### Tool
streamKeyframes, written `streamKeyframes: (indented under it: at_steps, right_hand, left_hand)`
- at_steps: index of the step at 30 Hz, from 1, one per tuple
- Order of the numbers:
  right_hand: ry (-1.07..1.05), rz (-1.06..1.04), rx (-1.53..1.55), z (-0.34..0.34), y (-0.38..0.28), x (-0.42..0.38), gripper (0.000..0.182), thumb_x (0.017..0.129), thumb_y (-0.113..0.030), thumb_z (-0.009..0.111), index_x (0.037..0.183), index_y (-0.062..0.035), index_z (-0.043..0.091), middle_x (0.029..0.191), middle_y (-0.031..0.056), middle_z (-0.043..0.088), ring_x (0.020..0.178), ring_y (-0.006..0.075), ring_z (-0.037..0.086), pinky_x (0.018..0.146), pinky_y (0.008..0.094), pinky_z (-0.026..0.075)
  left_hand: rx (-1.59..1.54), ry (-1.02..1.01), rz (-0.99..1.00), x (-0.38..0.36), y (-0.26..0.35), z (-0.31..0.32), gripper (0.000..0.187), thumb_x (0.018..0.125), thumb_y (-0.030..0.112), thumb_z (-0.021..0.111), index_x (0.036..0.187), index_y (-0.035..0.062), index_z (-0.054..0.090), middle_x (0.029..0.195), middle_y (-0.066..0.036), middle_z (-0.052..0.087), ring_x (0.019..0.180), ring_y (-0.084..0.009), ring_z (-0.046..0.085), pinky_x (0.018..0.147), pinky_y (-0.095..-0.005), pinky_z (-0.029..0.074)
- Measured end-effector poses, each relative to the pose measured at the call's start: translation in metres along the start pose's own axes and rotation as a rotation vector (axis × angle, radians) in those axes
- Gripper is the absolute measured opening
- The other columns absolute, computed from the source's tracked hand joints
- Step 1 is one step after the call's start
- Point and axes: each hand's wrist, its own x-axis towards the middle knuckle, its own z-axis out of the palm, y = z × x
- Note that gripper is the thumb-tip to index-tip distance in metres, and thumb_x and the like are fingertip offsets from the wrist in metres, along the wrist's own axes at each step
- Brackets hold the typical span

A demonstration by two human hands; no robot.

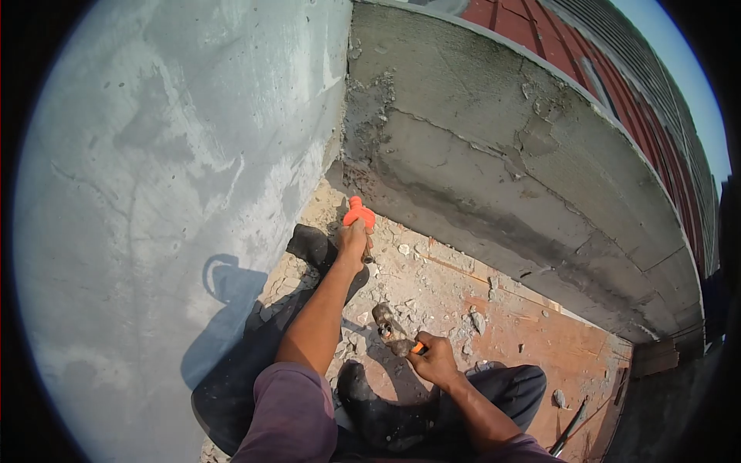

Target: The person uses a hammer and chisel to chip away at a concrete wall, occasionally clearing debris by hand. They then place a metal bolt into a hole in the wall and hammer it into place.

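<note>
My left hand [353,241] is closed around a chisel with an orange hand guard [360,213], close to the corner where two walls meet. A dark metal end of the chisel shows just below the fingers; its other end is not clearly visible. Lower and to the right, my right hand [437,361] grips the orange-and-black handle of a hammer. The worn metal hammer head [394,330] hangs above the rubble, apart from the chisel. Both hands are over my bent legs and dark shoes.
A smooth grey wall [147,154] rises on the left, carrying my shadow. Along the right runs a rough, cracked concrete wall [494,177]. Broken chips [478,322] litter the reddish board floor [540,339]. A dark rod [570,428] lies lower right. Red roofing [540,38] is beyond.
</note>
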Motion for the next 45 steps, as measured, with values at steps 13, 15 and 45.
streamKeyframes:
  at_steps: [13,15,45]
  right_hand:
    - [0.073,-0.109,-0.112,-0.021,-0.012,-0.026,0.023,0.068,-0.015,0.079,0.075,-0.0034,0.061,0.070,0.0180,0.063,0.068,0.0387,0.065,0.061,0.0436,0.050]
    - [0.079,-0.112,-0.100,-0.019,-0.013,-0.026,0.023,0.067,-0.014,0.079,0.075,-0.0033,0.060,0.069,0.0179,0.063,0.067,0.0385,0.065,0.060,0.0433,0.050]
    - [0.271,-0.766,0.093,-0.054,-0.090,-0.012,0.027,0.082,-0.012,0.072,0.068,-0.0042,0.050,0.063,0.0084,0.050,0.054,0.0248,0.052,0.051,0.0357,0.037]
  left_hand:
    - [-0.174,-0.139,0.120,-0.034,0.023,0.018,0.039,0.104,0.038,0.045,0.085,0.0053,0.055,0.053,-0.003,0.048,0.040,-0.0135,0.041,0.040,-0.0299,0.034]
    - [-0.205,-0.161,0.105,-0.041,0.030,0.020,0.039,0.105,0.037,0.045,0.084,0.0053,0.055,0.052,-0.004,0.048,0.040,-0.0136,0.040,0.041,-0.0299,0.035]
    - [-0.741,-0.475,-0.099,-0.041,0.046,0.015,0.035,0.105,0.040,0.043,0.091,0.0097,0.054,0.053,0.000,0.044,0.040,-0.0127,0.038,0.040,-0.0296,0.032]
